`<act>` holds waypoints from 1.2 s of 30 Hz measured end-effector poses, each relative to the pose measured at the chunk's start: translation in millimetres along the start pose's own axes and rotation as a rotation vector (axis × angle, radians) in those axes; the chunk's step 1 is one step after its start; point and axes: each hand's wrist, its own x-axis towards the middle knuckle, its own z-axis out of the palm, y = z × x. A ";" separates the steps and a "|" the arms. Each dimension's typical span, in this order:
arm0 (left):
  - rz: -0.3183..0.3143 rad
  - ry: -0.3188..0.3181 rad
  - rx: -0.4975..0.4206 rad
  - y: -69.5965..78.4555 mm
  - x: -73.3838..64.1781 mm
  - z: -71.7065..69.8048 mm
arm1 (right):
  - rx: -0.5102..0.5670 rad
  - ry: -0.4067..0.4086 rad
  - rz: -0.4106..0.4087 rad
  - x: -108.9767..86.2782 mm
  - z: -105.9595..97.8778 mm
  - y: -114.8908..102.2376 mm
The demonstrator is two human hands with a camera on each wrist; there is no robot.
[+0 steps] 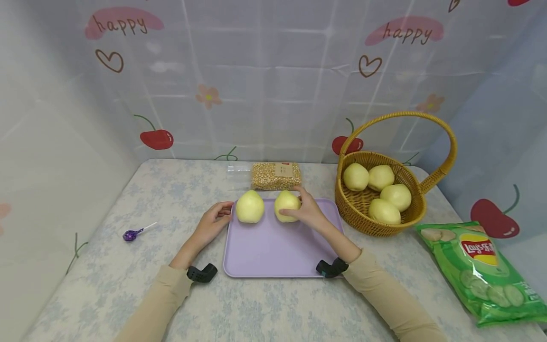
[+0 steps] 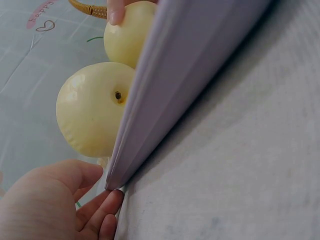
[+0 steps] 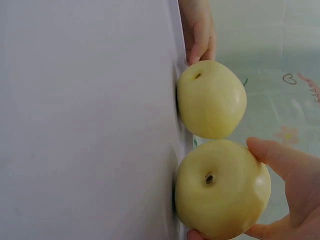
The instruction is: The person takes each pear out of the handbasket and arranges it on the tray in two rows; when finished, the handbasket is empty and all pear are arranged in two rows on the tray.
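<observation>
You've got 6 apples total: 2 on tray (image 1: 273, 251) (left one (image 1: 249, 207), right one (image 1: 287, 205)), 4 in basket (image 1: 363, 209). Also 1 chips bag (image 1: 483, 273), 1 corn pkt (image 1: 275, 175), 1 lollipop (image 1: 133, 233).

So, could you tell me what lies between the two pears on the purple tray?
Nothing: in the head view a bare strip of the purple tray separates the left pear from the right pear, which the right hand holds.
</observation>
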 end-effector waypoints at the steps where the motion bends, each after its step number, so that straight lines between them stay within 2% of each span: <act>1: -0.001 -0.003 -0.002 0.2 -0.2 -0.1 | -0.005 -0.006 0.001 -0.5 0.1 -0.6; 14: -0.001 -0.003 0.008 3.8 -2.0 0.4 | -0.012 -0.046 -0.024 -1.9 -3.5 -1.8; 22: -0.009 -0.020 -0.003 38.8 -12.0 -5.7 | 0.001 -0.046 -0.020 -0.5 -6.6 -2.2; 26: -0.014 -0.028 0.002 44.8 -14.4 -7.6 | 0.002 -0.049 -0.031 0.5 -6.8 -0.9; 31: -0.018 -0.028 -0.001 44.2 -14.3 -8.0 | 0.002 -0.053 -0.034 1.1 -7.0 -0.1; 36: -0.015 -0.018 -0.004 14.1 -5.0 -3.0 | 0.002 -0.057 -0.021 2.0 -7.6 0.5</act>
